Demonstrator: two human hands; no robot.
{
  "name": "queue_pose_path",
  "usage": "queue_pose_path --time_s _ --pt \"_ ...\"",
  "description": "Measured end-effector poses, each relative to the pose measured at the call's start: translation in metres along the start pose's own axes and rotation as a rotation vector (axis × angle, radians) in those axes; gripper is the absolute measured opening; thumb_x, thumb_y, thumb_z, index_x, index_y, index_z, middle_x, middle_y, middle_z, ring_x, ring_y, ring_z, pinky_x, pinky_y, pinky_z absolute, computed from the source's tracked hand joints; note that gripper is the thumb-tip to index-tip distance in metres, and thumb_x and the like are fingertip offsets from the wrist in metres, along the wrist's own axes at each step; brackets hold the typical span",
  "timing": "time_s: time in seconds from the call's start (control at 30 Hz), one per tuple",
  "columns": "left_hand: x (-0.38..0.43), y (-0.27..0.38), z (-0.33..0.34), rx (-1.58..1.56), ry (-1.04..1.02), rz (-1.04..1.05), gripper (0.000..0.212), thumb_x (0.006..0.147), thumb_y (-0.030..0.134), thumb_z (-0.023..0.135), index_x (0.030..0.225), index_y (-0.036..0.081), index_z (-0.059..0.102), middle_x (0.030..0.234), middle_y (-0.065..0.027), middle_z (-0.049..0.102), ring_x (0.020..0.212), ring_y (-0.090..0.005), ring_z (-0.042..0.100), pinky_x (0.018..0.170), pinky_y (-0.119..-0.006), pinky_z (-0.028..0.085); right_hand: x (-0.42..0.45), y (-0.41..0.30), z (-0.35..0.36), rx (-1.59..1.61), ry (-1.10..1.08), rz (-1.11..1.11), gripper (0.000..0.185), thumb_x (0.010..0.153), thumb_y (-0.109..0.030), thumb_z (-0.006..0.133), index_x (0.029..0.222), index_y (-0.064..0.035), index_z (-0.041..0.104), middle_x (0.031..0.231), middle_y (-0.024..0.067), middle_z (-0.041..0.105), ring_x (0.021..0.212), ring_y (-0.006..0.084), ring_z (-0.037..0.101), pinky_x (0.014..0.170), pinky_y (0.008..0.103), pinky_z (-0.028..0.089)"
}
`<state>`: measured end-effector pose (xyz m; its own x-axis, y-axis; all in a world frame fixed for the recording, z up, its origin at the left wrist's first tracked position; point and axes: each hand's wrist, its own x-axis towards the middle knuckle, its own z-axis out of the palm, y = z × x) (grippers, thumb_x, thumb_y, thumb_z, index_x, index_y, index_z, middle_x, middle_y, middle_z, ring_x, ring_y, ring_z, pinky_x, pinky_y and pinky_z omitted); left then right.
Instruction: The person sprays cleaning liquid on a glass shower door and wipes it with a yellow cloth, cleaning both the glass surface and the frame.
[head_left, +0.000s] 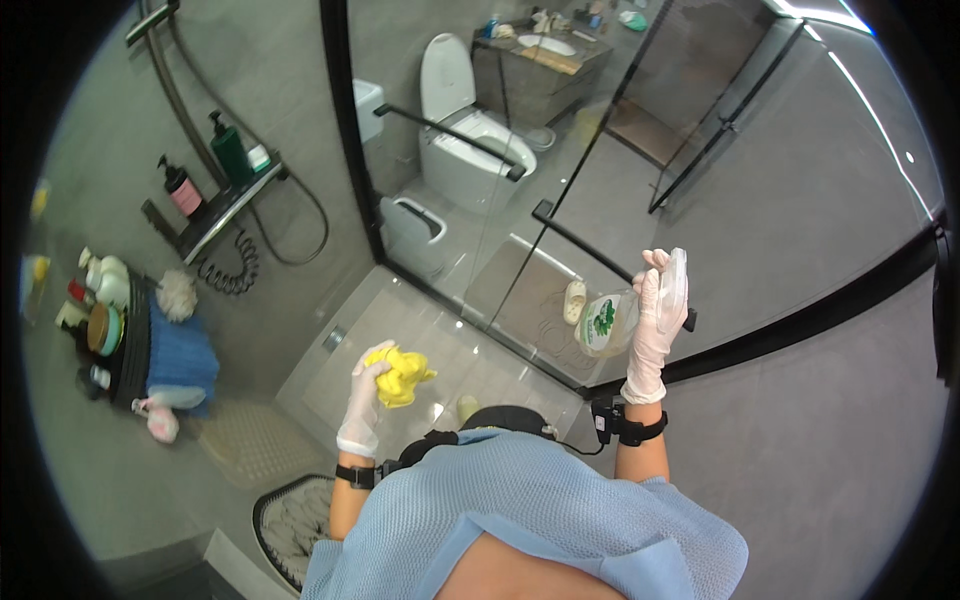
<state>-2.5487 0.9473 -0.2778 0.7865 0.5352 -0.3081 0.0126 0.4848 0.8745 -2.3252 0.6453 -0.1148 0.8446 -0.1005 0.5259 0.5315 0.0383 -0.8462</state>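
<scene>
My left hand (361, 405), in a thin whitish glove, grips a crumpled yellow cloth (401, 377) above the tiled shower floor (442, 330). On the other side, my right hand (649, 337), gloved too, is wrapped around a clear spray bottle (604, 324) with a green and white label. The bottle's pale head (677, 281) points up past my fingers, and part of its neck is hidden by them. Just behind this hand runs the black handle bar (589, 240) of the glass door. I cannot tell whether the hand touches the bar or the glass.
Black-framed glass (480, 247) separates me from a toilet (472, 142) and a washbasin counter (540, 56). Left, a wall shelf (232, 210) carries pump bottles, and a black corner rack (131, 341) holds toiletries with a blue towel (180, 360) hanging from it. A pale slipper (574, 301) lies beyond the glass.
</scene>
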Motion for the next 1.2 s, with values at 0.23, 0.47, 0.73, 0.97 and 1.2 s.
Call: queue_pose_path --time_s 0.23,0.47,0.73,0.97,1.2 --pt "0.032 0.001 -0.024 -0.075 0.005 -0.093 0.045 0.076 0.008 0.053 0.12 -0.002 0.058 0.113 -0.0128 0.061 0.106 -0.025 0.06 0.095 -0.035 0.048 0.018 -0.028 -0.018 -0.591 0.02 -0.303 0.044 0.091 -0.013 0.062 0.129 0.0068 0.05 0.091 0.007 0.063 0.079 0.0155 0.057 0.072 0.0267 0.048" --pt "0.068 0.014 -0.058 0.115 -0.062 -0.075 0.043 0.077 0.008 0.052 0.118 -0.002 0.057 0.107 -0.0148 0.06 0.099 -0.0287 0.063 0.088 -0.039 0.053 -0.024 -0.058 -0.001 -0.359 0.091 -0.126 0.034 0.088 -0.01 0.062 0.116 0.0093 0.057 0.083 0.0096 0.061 0.076 0.0183 0.056 0.076 0.0289 0.046" --pt "0.066 0.022 -0.042 0.099 -0.26 -0.232 0.04 0.078 0.004 0.05 0.117 0.002 0.056 0.106 -0.0142 0.059 0.095 -0.0309 0.063 0.079 -0.044 0.057 -0.012 -0.125 -0.01 -0.776 0.166 -0.501 0.037 0.088 -0.012 0.06 0.116 0.0103 0.056 0.079 0.0124 0.056 0.07 0.0246 0.051 0.071 0.0341 0.045" --pt "0.089 -0.012 -0.045 0.112 -0.253 -0.206 0.037 0.077 0.001 0.051 0.113 0.001 0.059 0.106 -0.0114 0.061 0.097 -0.0253 0.061 0.086 -0.036 0.052 0.058 -0.188 -0.003 -0.566 0.052 -0.458 0.045 0.088 -0.015 0.063 0.123 0.01 0.053 0.083 0.0045 0.057 0.079 0.0145 0.051 0.083 0.0272 0.044" --pt "0.085 -0.022 -0.03 0.088 -0.266 -0.173 0.036 0.076 0.0 0.051 0.11 -0.001 0.063 0.104 -0.0107 0.063 0.097 -0.023 0.061 0.088 -0.033 0.05 0.074 -0.223 -0.025 -0.481 0.157 -0.536 0.05 0.089 -0.016 0.066 0.129 0.0091 0.051 0.084 -0.0005 0.056 0.076 0.0081 0.048 0.074 0.0217 0.042"
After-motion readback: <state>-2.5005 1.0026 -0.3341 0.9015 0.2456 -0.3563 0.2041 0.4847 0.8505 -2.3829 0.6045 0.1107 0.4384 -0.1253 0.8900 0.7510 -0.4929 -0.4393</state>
